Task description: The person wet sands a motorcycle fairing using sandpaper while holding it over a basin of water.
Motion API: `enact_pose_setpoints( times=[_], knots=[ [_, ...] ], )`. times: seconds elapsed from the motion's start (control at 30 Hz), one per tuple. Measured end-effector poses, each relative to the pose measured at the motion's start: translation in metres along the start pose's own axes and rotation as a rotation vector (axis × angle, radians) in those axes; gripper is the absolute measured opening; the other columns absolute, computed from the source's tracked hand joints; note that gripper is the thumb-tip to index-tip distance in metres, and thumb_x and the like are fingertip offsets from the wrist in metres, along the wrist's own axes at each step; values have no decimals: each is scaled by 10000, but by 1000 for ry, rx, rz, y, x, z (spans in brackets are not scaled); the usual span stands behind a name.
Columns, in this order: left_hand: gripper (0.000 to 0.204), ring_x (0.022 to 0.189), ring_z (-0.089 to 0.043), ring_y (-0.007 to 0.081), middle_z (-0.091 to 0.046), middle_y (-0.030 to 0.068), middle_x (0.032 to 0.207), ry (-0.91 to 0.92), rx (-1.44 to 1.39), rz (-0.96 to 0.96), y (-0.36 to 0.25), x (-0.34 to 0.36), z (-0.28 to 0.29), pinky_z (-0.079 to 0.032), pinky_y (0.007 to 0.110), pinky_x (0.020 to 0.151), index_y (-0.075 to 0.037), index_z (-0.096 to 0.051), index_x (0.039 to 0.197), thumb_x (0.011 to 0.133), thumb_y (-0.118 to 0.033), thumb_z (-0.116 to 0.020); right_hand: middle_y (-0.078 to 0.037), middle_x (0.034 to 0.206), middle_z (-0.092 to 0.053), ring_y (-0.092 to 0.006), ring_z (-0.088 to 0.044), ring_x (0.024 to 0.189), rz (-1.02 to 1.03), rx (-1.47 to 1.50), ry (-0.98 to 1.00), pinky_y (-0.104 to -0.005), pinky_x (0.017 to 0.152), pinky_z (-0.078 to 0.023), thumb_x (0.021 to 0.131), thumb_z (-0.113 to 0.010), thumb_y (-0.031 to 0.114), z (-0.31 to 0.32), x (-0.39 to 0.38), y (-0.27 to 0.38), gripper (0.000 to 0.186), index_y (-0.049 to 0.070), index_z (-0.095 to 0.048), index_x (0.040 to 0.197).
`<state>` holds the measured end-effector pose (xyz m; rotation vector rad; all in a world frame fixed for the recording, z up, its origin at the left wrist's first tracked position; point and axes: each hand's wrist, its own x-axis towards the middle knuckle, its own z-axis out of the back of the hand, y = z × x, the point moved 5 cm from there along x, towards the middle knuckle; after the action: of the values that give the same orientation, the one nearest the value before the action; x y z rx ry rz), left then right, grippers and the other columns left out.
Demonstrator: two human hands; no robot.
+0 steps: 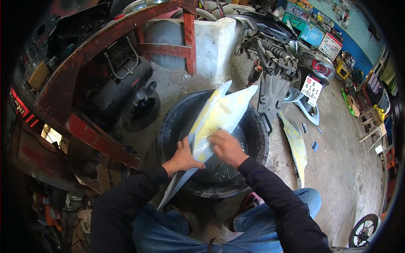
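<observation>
A long, pointed motorcycle body panel [225,109], white-grey with yellow patches, slants over a round black tub [262,141]. My left hand [184,157] grips its near, narrow part, thumb on the face and fingers at the left edge. Against the panel's face my right hand [228,148] presses with curled fingers, somewhat blurred. Whatever lies under those fingers is hidden. Below the panel, water [223,172] glistens in the tub, which stands on the floor before my knees.
A similar yellow-patched panel [295,143] lies on the concrete right of the tub, beside small blue pieces [315,146]. Beyond stands a partly stripped motorcycle [274,59]. At left are a red frame [168,49] and a dark tank [120,78].
</observation>
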<state>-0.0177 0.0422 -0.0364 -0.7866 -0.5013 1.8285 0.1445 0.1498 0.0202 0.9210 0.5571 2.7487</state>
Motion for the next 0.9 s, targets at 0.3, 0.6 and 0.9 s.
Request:
enact_pose_setpoints(
  times=[0.3,0.6,0.9],
  knots=[
    [1406,1342,-411,522,-270,359,1449,-7,63,48,-6,-2,1,-413,495,1131,48,-3,1536,583,-378,-944,-140,1163,-666,-338,-604,1161,-62,-54,-76,-432,1021,-495,805,-634,49,1,-5,-17,346,10,-691,1143],
    [1390,1322,-439,524,-294,351,1443,2,54,117,-9,-2,1,-424,489,1125,48,-10,1530,582,-351,-945,-143,1135,-671,-323,-608,1162,-169,-49,-101,-440,1041,-484,780,-674,87,4,-2,-32,339,11,-695,1110],
    [1317,1328,-453,504,-307,332,1452,-23,4,114,-9,-11,4,-429,483,1124,21,-78,1526,587,-330,-931,-147,1103,-679,-342,-626,1083,-86,-47,-130,-452,980,-502,794,-610,35,-3,-5,-26,286,14,-696,1066]
  ],
)
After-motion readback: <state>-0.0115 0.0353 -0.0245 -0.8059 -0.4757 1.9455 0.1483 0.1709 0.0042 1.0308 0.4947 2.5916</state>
